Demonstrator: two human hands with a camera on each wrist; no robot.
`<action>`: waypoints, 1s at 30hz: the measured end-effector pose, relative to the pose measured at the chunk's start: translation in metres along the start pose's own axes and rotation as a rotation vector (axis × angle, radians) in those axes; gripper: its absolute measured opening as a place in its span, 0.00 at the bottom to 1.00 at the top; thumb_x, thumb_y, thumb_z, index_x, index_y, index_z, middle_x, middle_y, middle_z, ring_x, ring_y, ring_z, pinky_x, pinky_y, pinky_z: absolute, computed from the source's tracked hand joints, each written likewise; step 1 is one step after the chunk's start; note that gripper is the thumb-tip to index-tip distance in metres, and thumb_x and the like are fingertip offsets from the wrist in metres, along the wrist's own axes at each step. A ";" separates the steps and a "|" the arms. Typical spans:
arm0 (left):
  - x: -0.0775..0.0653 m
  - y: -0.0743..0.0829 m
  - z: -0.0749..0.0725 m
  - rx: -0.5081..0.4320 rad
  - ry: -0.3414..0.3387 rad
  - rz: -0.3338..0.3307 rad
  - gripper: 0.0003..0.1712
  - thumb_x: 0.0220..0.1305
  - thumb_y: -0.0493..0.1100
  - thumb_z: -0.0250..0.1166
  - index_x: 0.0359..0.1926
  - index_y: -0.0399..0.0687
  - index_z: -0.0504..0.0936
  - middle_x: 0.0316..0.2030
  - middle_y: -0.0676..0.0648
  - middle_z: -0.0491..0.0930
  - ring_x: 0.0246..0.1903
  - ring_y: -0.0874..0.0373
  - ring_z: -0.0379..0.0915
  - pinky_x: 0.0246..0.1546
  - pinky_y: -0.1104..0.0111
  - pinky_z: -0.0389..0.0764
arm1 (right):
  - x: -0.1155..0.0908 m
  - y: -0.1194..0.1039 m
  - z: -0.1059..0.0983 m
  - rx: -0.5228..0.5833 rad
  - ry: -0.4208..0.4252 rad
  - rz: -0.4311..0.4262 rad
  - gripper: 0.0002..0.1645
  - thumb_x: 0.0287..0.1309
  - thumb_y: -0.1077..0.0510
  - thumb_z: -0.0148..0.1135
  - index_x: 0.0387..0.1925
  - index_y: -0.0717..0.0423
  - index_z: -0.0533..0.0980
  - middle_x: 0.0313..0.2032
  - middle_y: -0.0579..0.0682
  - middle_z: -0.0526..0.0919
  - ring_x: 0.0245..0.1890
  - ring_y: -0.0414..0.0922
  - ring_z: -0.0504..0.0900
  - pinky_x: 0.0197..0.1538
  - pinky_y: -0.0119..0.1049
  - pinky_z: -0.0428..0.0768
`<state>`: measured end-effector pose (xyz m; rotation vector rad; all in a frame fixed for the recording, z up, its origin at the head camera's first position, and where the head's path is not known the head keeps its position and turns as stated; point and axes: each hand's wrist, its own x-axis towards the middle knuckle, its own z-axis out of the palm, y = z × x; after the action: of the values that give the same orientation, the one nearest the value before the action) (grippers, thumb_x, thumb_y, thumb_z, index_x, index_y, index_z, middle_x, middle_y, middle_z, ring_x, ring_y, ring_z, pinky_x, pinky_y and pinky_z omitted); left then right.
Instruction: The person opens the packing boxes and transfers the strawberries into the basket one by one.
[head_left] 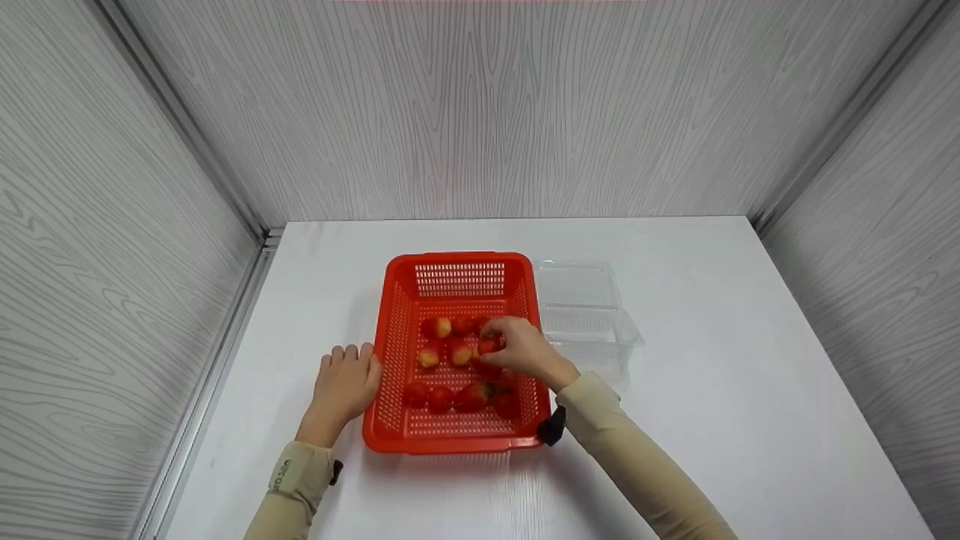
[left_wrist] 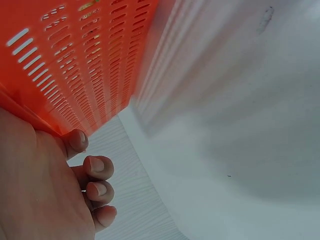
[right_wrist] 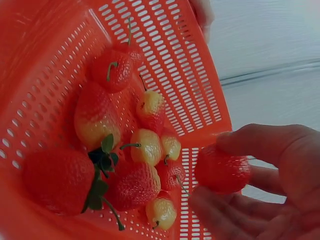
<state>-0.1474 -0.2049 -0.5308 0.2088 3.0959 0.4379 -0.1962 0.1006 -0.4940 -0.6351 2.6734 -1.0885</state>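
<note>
A red perforated plastic basket (head_left: 450, 446) stands on the table with strawberries (right_wrist: 132, 187) and red-and-yellow cherries (right_wrist: 146, 146) on its bottom. My right hand (head_left: 521, 349) reaches over its right side and pinches a red strawberry (right_wrist: 220, 170) between thumb and fingers. In the right wrist view that strawberry is held up beside the other fruit, near the basket wall. At the left rim, my left hand (head_left: 349, 382) grips the basket's edge. Its curled fingers (left_wrist: 100, 167) show outside the wall in the left wrist view, while the thumb is mostly hidden there by the rim.
An opened clear plastic box (head_left: 581, 319) lies right of the basket, partly behind the right forearm. White table (head_left: 720, 375) surrounds them, with grey wood-grain panels (head_left: 510, 112) at the back and both sides.
</note>
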 end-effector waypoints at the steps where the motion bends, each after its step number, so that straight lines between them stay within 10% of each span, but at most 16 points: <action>1: 0.000 0.000 0.000 0.000 0.001 0.000 0.15 0.74 0.47 0.43 0.41 0.41 0.70 0.31 0.42 0.66 0.35 0.44 0.61 0.39 0.53 0.62 | 0.000 -0.001 0.001 -0.026 -0.019 0.003 0.15 0.53 0.60 0.73 0.42 0.60 0.81 0.40 0.52 0.83 0.40 0.46 0.78 0.46 0.45 0.79; 16: 0.002 -0.003 -0.005 -0.011 -0.006 0.000 0.15 0.75 0.47 0.41 0.40 0.41 0.69 0.30 0.42 0.65 0.35 0.44 0.60 0.39 0.53 0.61 | 0.010 -0.004 0.015 -0.155 -0.214 0.106 0.16 0.46 0.63 0.75 0.39 0.64 0.82 0.29 0.49 0.79 0.29 0.46 0.76 0.35 0.40 0.78; 30: 0.002 -0.001 0.000 -0.013 -0.031 -0.014 0.15 0.75 0.48 0.41 0.41 0.42 0.69 0.31 0.42 0.65 0.36 0.44 0.60 0.40 0.52 0.61 | 0.023 0.000 0.030 -0.248 -0.232 0.148 0.14 0.43 0.65 0.75 0.35 0.63 0.82 0.26 0.47 0.76 0.29 0.47 0.72 0.34 0.40 0.72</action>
<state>-0.1492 -0.2052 -0.5313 0.1919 3.0610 0.4502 -0.2071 0.0710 -0.5155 -0.5541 2.6207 -0.6106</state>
